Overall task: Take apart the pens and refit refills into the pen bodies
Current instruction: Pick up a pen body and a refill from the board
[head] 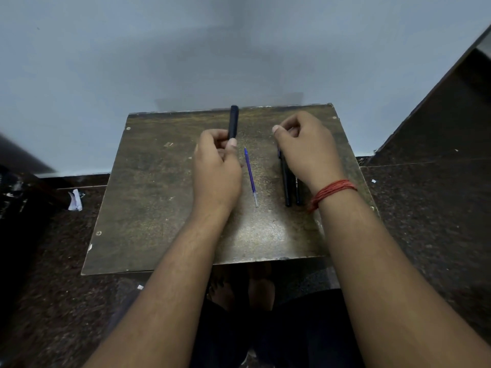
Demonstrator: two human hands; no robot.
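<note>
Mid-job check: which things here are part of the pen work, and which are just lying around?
Job:
- black pen body in left hand
- blue refill on the board
- two black pens under right hand

Lying about:
- crumpled paper on the floor

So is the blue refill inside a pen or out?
Out. The blue refill lies bare on the table, between both hands, touching no pen.

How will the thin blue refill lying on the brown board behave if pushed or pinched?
The thin blue refill looks round and slender, so a sideways push would probably roll it across the flat brown board. Likely very light, and may flex when pinched. It lies flat, so picking it up probably needs fingertips.
</note>
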